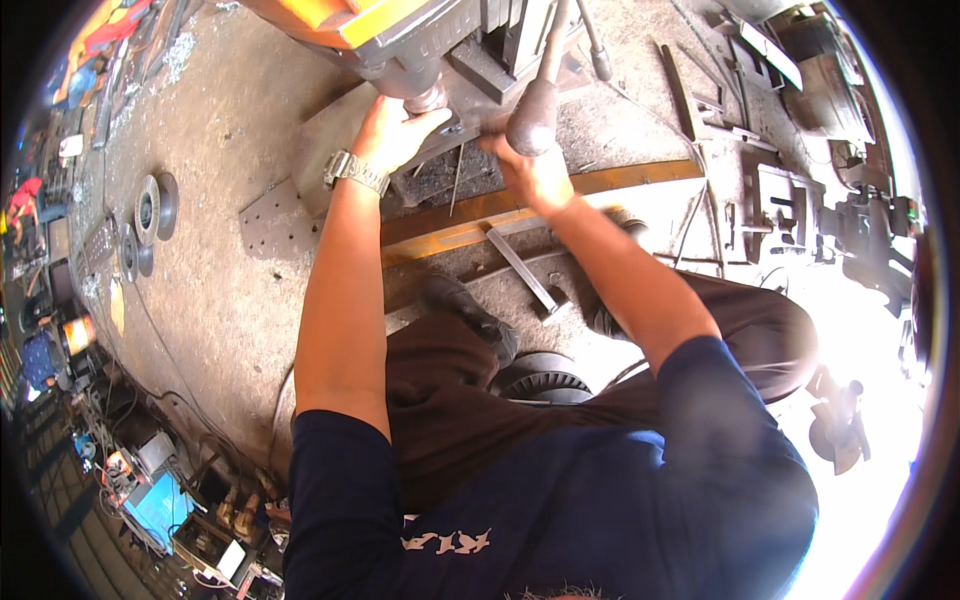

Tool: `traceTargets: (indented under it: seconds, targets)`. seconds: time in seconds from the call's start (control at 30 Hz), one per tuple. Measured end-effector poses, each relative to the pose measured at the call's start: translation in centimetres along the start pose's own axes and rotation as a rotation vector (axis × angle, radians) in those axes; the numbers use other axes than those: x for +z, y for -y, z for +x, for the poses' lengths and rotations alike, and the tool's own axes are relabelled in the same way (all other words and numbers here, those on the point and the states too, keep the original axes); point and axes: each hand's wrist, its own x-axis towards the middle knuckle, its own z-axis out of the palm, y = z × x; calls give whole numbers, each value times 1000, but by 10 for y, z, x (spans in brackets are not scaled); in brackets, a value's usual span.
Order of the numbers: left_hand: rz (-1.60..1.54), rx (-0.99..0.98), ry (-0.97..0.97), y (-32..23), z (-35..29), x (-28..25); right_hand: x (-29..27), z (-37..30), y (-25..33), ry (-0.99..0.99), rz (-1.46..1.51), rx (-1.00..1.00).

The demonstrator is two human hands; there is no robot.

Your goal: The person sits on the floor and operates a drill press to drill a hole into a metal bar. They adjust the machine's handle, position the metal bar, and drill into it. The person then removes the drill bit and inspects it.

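My left hand (392, 135), with a metal watch (356, 172) on its wrist, reaches under an orange and grey machine (340, 35) that looks like a drill. Its fingers close round the shiny round spindle end (428, 98), the thumb lying along the front; the fingertips are hidden. Just below a dark lever knob (533, 120) is my right hand (535, 178). The knob covers part of this hand, and its fingers blur over the steel workpiece, so their grip is unclear. A slanted metal plate (335, 130) lies under the machine.
A rusty steel beam (450, 238) crosses in front of my feet, with a hammer (525, 272) leaning against it. Round discs (150, 210) stand on the floor at left. An angle grinder (840, 425) lies at right. Steel pieces (780, 205) and cables lie around. A blue machine (160, 508) stands at lower left.
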Motion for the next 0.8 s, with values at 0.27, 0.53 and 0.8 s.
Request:
traceTargets:
  seconds: [0.27,0.53,0.8]
  targets:
    - [116,61,-166,-15,-9,19,-20,-169,16,609,-72,687]
    - [59,116,-293,4,-13,24,-230,69,4,-348,-81,405]
    - [42,100,-228,-17,-14,30,-130,64,-31,-29,-193,761]
